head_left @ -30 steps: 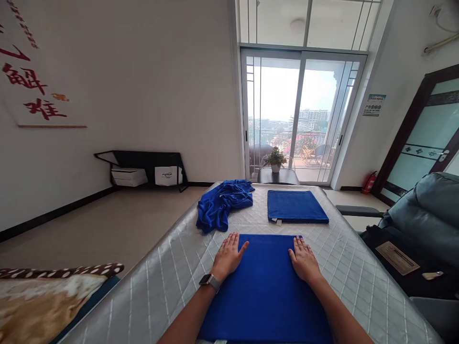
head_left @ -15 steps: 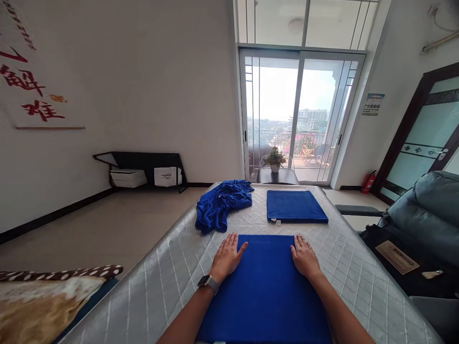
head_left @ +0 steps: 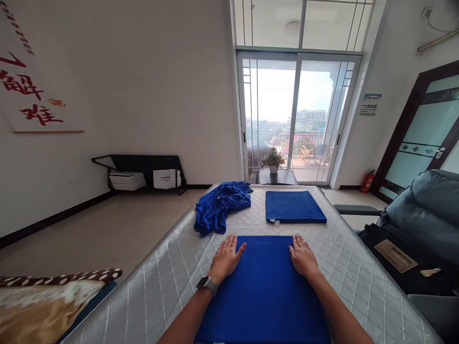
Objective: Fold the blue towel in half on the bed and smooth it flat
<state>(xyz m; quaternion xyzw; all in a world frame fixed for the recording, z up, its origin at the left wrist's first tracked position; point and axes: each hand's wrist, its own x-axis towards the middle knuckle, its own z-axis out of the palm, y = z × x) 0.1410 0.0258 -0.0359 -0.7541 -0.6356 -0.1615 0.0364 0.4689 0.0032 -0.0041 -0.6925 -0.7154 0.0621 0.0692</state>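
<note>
A folded blue towel [head_left: 265, 286] lies flat on the grey quilted mattress [head_left: 172, 282] right in front of me. My left hand [head_left: 225, 258] rests flat on its far left corner, fingers stretched out, a watch on the wrist. My right hand [head_left: 303, 255] lies flat on the far right corner, fingers also out. Beyond them sits a second folded blue towel [head_left: 294, 206], and to its left a crumpled heap of blue towels [head_left: 218, 205].
A dark grey armchair [head_left: 423, 224] stands close on the right. A brown patterned blanket [head_left: 43, 301] lies at lower left. Past the mattress a small table with a potted plant [head_left: 274, 160] stands before the glass balcony door. A low black shelf [head_left: 143, 169] stands by the left wall.
Both hands have stayed flat on the towel's far corners; only the camera view has shifted slightly.
</note>
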